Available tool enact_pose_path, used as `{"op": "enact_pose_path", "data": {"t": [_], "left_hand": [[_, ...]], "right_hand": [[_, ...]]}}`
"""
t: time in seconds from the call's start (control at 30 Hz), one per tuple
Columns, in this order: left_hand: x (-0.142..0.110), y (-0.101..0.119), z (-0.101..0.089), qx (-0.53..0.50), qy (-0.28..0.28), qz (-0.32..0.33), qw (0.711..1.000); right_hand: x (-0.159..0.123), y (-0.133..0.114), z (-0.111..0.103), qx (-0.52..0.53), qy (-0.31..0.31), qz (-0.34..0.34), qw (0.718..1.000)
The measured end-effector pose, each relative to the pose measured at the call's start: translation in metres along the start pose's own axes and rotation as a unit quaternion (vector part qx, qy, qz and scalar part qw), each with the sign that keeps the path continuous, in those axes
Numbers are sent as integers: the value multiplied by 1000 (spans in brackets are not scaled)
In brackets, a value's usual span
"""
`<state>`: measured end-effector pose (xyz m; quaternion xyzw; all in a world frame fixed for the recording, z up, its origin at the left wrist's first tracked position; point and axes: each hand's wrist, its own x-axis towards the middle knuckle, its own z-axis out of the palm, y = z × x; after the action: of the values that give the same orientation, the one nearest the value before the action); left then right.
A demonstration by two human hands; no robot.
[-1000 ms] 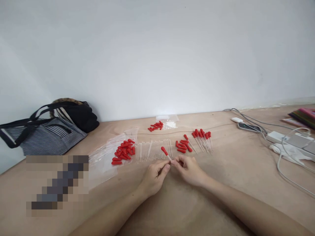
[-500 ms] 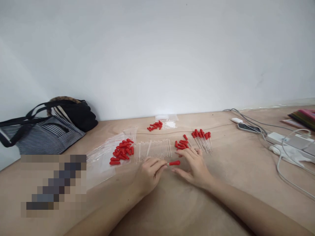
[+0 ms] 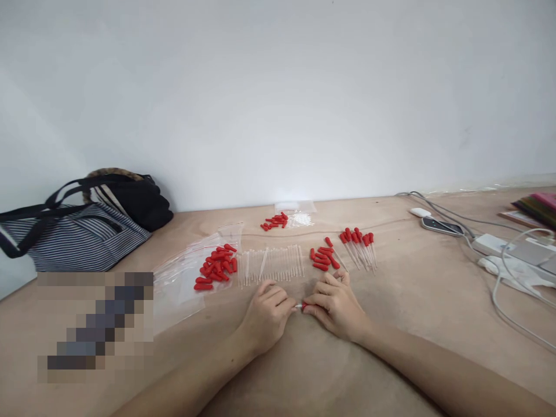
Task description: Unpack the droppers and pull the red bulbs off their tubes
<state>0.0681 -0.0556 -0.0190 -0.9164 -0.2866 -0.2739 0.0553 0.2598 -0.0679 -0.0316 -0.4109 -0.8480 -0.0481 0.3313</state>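
Observation:
My left hand (image 3: 268,315) and my right hand (image 3: 333,305) meet at the table's middle, both pinched on one small dropper (image 3: 300,304): the left on its clear glass tube, the right on its red rubber bulb, mostly hidden by fingers. Just beyond the hands lies a row of clear glass tubes (image 3: 271,263). A heap of red bulbs (image 3: 216,267) sits to its left on clear plastic bags (image 3: 182,278), a smaller heap of red bulbs (image 3: 322,259) to its right. Several assembled droppers (image 3: 358,246) lie further right.
A striped tote bag (image 3: 73,234) with black straps stands at the far left by the wall. Another few red bulbs on a bag (image 3: 278,220) lie near the wall. A phone (image 3: 442,226), white cables and adapters (image 3: 512,260) and coloured books (image 3: 536,208) occupy the right.
The dropper, held up between both hands a second ago, came down near the table; my right hand let go briefly, then closed on its red bulb again.

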Motion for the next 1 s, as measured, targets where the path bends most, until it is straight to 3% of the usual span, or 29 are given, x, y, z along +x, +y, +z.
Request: {"op": "enact_pose_path", "data": {"t": [0.6,0.83,1.0], "left_hand": [[-1,2,-4,30,-12,-13,999],[-10,-10,6,40,14,-63,997],[-11,-16,7,5,12,-86,996]], "right_hand": [[-3,4,-6,1,25,-21,999],[4,38,-8,-78,59,98,990],[16,49,-1,-137,86,146,976]]}}
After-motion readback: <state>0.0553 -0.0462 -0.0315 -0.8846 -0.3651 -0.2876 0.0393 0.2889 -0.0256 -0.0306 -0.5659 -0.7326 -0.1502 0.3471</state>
